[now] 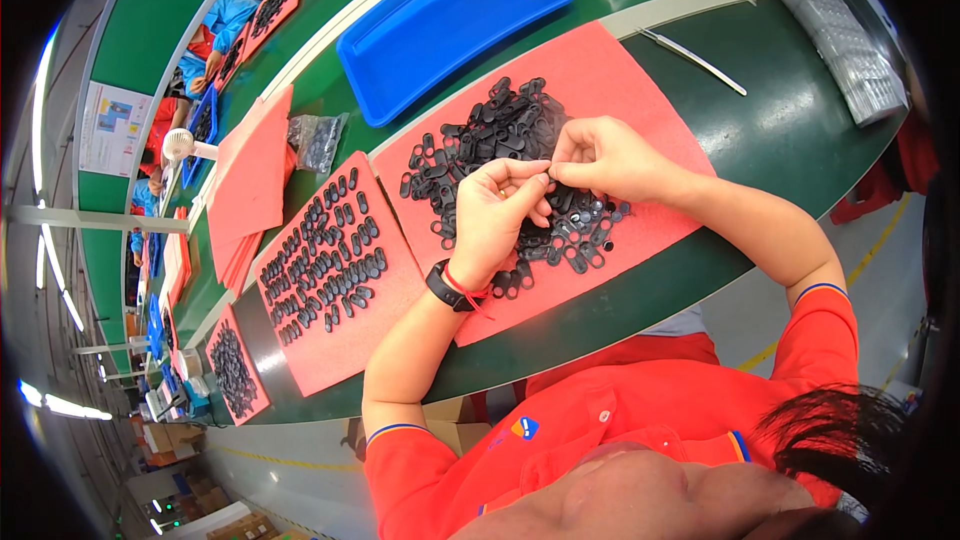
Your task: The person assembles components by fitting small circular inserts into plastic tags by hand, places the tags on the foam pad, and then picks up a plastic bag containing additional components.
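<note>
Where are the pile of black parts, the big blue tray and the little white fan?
Pile of black parts point(490, 135): head view, on the upper middle of the heap.
Big blue tray point(450, 30): head view, on its bare inner floor.
Little white fan point(178, 144): head view, on its round head.

1. The scene is brightly lit, with vivid reds and greens.
2. Strip lights point(72, 407) on the left blow out to white.
3. Pale glare lies on the glossy desk point(765, 145) to the right; clear plastic packaging point(838, 50) at the far right glints.
4. Shadows on the pink mat point(630, 75) look soft.
5. The black parts point(485, 140) merge darkly where heaped.
6. Fisheye distortion curves the desk's edges; blackness rings the view.
7. Background detail on the left is small and soft.
</note>
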{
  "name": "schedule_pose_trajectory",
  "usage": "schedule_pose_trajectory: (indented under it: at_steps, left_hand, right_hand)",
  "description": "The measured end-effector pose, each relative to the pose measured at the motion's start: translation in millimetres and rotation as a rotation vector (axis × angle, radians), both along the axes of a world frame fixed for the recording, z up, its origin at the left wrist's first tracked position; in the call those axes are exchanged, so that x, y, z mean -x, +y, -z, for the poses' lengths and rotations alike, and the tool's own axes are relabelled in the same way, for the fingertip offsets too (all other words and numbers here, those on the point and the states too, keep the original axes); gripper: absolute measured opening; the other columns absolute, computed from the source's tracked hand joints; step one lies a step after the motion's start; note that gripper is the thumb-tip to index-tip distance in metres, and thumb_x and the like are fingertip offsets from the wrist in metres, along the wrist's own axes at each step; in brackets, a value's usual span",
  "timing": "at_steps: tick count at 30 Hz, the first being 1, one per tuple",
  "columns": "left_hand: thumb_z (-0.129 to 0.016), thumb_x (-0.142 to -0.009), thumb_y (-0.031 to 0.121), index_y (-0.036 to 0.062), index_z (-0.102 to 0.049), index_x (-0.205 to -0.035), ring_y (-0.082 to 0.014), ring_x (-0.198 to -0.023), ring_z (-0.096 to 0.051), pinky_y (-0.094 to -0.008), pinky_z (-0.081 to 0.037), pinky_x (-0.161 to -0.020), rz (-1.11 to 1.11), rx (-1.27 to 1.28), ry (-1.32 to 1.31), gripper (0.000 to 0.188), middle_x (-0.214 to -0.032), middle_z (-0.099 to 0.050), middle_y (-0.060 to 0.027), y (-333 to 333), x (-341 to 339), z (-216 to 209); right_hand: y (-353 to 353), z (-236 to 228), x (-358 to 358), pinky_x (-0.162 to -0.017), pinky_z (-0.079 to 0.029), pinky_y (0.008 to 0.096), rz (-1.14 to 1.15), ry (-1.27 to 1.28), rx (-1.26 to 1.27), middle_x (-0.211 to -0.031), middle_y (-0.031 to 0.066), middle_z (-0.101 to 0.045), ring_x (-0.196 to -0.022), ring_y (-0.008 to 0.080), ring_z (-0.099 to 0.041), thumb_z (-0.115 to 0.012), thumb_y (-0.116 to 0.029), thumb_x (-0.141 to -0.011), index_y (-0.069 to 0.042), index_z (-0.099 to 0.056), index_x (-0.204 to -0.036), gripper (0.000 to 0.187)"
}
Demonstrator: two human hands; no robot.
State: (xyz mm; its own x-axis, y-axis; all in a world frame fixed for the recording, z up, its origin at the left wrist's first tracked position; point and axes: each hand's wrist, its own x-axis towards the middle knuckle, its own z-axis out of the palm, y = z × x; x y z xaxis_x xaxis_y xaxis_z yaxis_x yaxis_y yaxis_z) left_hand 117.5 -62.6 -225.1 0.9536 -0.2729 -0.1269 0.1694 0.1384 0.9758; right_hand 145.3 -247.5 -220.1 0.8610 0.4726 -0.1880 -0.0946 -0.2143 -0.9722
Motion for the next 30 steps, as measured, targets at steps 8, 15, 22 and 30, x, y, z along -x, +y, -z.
schedule_pose_trajectory:
  at_steps: [8,15,22,30]
  left_hand:
    - [-0.061,-0.083,0.003,-0.0034,-0.06,-0.091,-0.0039,-0.054,-0.053,-0.0163,-0.043,-0.044,-0.056,-0.064,-0.045,0.01,-0.074,-0.062,-0.0039,-2.2,5.4,-1.1]
    - [-0.062,-0.082,0.004,-0.0005,-0.065,-0.092,-0.0034,-0.059,-0.056,-0.0184,-0.044,-0.052,-0.129,-0.363,-0.412,0.011,-0.075,-0.063,-0.0023,14.3,-2.4,-23.2]
    - [-0.065,-0.081,0.004,-0.0003,-0.064,-0.095,-0.0024,-0.061,-0.056,-0.0156,-0.044,-0.053,-0.038,-0.56,-0.297,0.015,-0.078,-0.064,-0.0002,97.3,-2.3,-77.9]
    - [-0.064,-0.078,0.002,-0.0014,-0.066,-0.085,-0.007,-0.064,-0.059,-0.0212,-0.047,-0.058,-0.236,-0.972,-0.151,0.008,-0.077,-0.066,-0.0042,208.7,64.2,-95.0]
  right_hand:
    - [4.8,1.4,6.8,-0.051,-0.039,0.0195,0.009,-0.274,0.121,-0.067,-0.0008,-0.054,-0.059,0.0039,-0.049,-0.062,-0.01,-0.082,-0.002,-0.056,-0.081,0.011]
    - [2.4,-1.4,7.6,-0.043,-0.034,0.0166,0.077,-0.016,-0.186,-0.064,-0.0019,-0.053,-0.046,0.002,-0.043,-0.055,-0.021,-0.092,-0.004,-0.056,-0.086,0.018]
    - [6.1,4.4,10.5,-0.044,-0.032,0.0151,0.037,-0.07,-0.107,-0.066,-0.0023,-0.051,-0.047,0.0007,-0.041,-0.052,-0.018,-0.093,-0.004,-0.056,-0.084,0.017]
    - [3.7,7.5,6.5,-0.042,-0.029,0.0147,-0.016,-0.122,-0.023,-0.066,-0.004,-0.051,-0.048,-0.0006,-0.039,-0.054,-0.016,-0.092,-0.005,-0.056,-0.084,0.013]
